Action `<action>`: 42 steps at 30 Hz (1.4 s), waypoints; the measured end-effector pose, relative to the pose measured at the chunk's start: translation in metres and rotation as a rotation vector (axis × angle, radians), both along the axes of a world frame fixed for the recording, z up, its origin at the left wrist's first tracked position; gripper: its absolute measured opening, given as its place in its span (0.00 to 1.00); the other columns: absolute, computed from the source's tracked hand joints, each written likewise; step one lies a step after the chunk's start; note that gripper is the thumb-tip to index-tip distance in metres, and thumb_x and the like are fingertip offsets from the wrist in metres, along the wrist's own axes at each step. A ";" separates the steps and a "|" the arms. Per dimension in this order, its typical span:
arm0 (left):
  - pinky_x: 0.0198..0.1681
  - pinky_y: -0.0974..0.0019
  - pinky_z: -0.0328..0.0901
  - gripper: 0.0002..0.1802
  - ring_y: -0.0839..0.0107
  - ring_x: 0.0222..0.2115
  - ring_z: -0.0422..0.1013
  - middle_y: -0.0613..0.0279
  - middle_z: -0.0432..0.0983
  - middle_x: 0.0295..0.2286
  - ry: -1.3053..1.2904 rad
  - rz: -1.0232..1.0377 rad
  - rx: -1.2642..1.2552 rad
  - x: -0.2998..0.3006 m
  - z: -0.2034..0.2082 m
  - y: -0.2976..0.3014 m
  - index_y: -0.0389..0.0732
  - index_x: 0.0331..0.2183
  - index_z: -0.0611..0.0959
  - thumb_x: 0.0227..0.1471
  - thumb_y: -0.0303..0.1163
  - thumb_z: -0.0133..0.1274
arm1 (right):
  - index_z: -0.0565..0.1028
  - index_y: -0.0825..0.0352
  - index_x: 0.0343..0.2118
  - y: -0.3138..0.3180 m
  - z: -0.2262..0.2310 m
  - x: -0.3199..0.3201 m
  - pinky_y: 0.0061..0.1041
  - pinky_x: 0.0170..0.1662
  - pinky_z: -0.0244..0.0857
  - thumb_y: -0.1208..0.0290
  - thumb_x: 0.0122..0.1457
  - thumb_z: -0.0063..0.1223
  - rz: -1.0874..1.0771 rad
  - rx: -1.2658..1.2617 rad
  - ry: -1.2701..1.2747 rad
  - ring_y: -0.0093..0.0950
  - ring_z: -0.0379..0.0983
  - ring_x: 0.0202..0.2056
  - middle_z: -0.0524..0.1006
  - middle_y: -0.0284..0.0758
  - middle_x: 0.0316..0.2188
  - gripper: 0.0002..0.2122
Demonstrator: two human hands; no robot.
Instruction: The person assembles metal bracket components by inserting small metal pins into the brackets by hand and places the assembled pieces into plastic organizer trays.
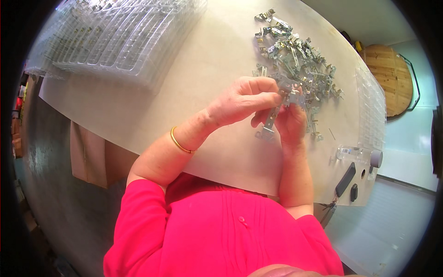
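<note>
Both hands meet above the table, just short of a loose heap of small metal brackets (300, 55). My left hand (244, 99), with a gold bangle (177, 141) on its wrist, pinches the upper end of a silvery metal bracket (271, 121). Beside it, my right hand (291, 123) has its fingers closed round the metal pieces from the other side. The bracket's long flat strip slants down between the two hands. How many separate pieces they hold, I cannot tell, since the fingers cover much of the metal.
A stack of clear plastic trays (124, 41) stands at the far left of the table (203, 55). Along the right edge lie another clear tray (369, 108), a clear bottle (353, 153) with a grey cap and a dark flat object (345, 179). A cardboard box (94, 157) sits below the table.
</note>
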State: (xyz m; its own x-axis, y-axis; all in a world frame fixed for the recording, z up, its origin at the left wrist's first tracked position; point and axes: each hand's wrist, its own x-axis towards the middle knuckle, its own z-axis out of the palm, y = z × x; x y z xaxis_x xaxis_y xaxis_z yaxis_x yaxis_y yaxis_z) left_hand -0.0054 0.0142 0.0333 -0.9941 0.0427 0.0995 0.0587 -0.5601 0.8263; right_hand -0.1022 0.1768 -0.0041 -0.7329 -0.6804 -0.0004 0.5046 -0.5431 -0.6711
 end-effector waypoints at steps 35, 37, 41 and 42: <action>0.31 0.69 0.70 0.13 0.72 0.29 0.74 0.56 0.79 0.32 -0.047 -0.095 0.125 -0.017 -0.034 -0.025 0.35 0.44 0.81 0.63 0.33 0.51 | 0.71 0.72 0.43 0.014 0.028 0.010 0.17 0.33 0.71 0.82 0.66 0.48 -0.666 0.439 1.080 0.16 0.71 0.28 0.75 0.35 0.39 0.05; 0.29 0.68 0.70 0.14 0.70 0.31 0.75 0.54 0.79 0.35 -0.026 -0.100 0.130 -0.018 -0.039 -0.030 0.34 0.46 0.80 0.63 0.31 0.50 | 0.71 0.72 0.43 0.013 0.028 0.010 0.17 0.33 0.71 0.82 0.66 0.49 -0.670 0.412 1.082 0.16 0.71 0.28 0.75 0.35 0.39 0.05; 0.27 0.69 0.68 0.14 0.69 0.31 0.75 0.52 0.79 0.36 -0.003 -0.081 0.137 -0.018 -0.039 -0.029 0.33 0.47 0.80 0.63 0.30 0.49 | 0.71 0.72 0.43 0.012 0.030 0.010 0.16 0.32 0.70 0.82 0.65 0.49 -0.674 0.395 1.133 0.16 0.71 0.28 0.76 0.35 0.37 0.05; 0.27 0.69 0.68 0.14 0.69 0.31 0.75 0.52 0.79 0.36 -0.007 -0.087 0.133 -0.018 -0.038 -0.030 0.33 0.47 0.80 0.63 0.30 0.49 | 0.71 0.72 0.43 0.013 0.030 0.011 0.16 0.32 0.70 0.82 0.65 0.49 -0.681 0.396 1.127 0.16 0.71 0.28 0.76 0.35 0.37 0.05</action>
State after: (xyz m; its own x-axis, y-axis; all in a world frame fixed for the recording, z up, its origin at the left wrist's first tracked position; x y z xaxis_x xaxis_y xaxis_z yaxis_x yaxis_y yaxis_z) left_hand -0.0235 -0.0153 -0.0051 -0.9879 0.1158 0.1029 -0.0006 -0.6671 0.7449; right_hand -0.0914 0.1893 0.0264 -0.6517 -0.2833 0.7035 -0.6979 -0.1393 -0.7026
